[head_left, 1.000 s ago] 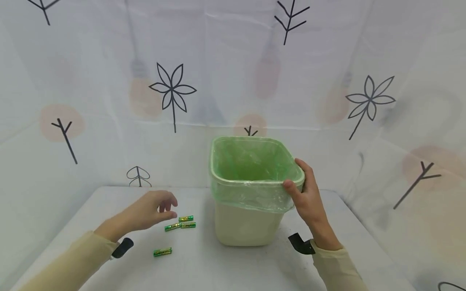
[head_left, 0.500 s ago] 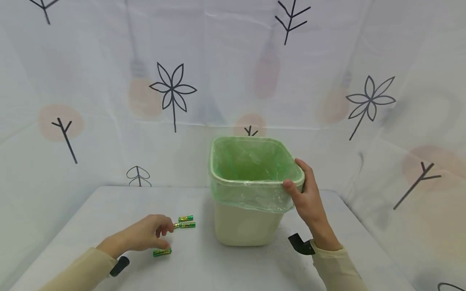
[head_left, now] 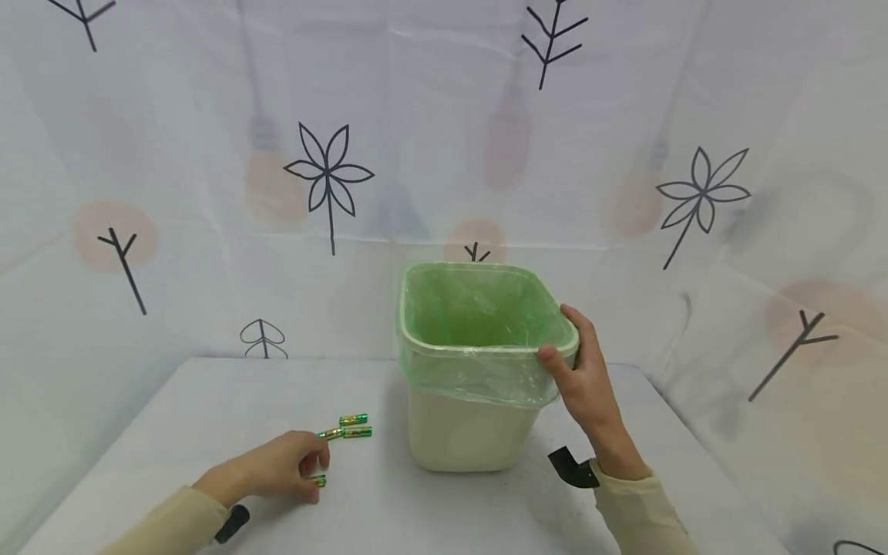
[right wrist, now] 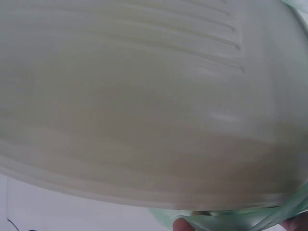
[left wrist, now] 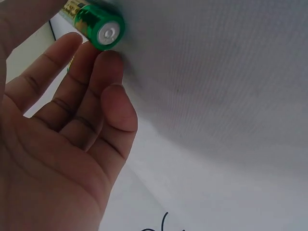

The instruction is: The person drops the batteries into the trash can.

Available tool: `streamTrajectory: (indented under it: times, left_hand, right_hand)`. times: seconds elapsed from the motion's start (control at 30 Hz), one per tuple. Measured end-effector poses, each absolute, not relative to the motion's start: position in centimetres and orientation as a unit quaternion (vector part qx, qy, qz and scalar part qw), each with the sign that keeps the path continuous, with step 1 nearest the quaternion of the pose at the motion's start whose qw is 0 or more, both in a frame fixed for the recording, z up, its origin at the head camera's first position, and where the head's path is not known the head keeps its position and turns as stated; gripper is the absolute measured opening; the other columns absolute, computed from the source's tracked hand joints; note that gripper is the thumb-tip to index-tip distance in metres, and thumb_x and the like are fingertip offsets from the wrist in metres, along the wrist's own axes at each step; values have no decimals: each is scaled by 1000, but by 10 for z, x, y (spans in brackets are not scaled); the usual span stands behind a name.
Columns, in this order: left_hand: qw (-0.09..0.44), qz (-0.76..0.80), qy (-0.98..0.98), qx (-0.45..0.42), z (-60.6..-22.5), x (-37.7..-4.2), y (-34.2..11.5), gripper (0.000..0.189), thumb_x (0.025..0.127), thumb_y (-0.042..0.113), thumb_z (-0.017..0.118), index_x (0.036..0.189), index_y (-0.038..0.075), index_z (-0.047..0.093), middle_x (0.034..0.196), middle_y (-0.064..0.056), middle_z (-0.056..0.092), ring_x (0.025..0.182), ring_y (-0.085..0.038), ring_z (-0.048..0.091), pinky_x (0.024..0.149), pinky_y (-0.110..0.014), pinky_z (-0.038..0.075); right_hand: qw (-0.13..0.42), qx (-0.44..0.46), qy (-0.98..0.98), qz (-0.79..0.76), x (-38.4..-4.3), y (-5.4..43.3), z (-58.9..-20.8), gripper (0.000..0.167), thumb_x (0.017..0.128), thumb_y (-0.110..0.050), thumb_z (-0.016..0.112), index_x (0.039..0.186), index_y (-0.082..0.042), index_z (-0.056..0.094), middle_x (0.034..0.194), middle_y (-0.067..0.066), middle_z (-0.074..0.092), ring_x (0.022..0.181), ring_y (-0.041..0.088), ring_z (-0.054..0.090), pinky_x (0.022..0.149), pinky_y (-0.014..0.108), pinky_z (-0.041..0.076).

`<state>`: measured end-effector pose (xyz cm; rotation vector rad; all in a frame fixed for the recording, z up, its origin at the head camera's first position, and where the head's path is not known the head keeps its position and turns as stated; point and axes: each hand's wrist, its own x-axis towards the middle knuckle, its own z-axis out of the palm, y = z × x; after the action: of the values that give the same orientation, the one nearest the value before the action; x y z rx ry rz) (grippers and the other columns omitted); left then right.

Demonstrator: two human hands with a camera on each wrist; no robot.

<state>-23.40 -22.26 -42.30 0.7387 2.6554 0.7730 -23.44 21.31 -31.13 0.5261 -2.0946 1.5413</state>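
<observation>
My left hand (head_left: 280, 466) is low over the table, its bent fingers and thumb spread about a green-and-gold battery (head_left: 320, 480). In the left wrist view this battery (left wrist: 100, 26) lies by the fingertips, its far part behind the thumb; a firm pinch is not visible. Just beyond, three more batteries show: one at the back (head_left: 354, 419), one beside it (head_left: 358, 432), and one partly behind the index finger (head_left: 331, 434). My right hand (head_left: 586, 385) grips the right rim of a pale trash bin (head_left: 472, 435), thumb in front, over its green plastic liner (head_left: 479, 378).
The bin stands upright on the white table (head_left: 409, 516), right of the batteries. Its mouth faces up, lined in green. A white printed cloth (head_left: 430, 154) hangs behind and at both sides. Black wrist camera mounts (head_left: 574, 468) sit at both sleeves.
My left hand has come down and nearer, away from the three grouped batteries to the single one close by. My right hand and the bin have kept their place.
</observation>
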Motion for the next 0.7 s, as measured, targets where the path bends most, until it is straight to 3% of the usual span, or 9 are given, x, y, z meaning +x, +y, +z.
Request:
streamTrajectory:
  times: [0.7]
  left_hand:
    - [167, 278, 909, 262, -426, -232, -221, 26, 74, 21, 82, 82, 19, 57, 73, 4, 55, 65, -7, 49, 57, -25, 41]
  right_hand:
    - [235, 192, -774, 556, -234, 215, -312, 67, 94, -23, 61, 149, -19, 24, 130, 15, 44, 106, 21, 50, 83, 19, 44]
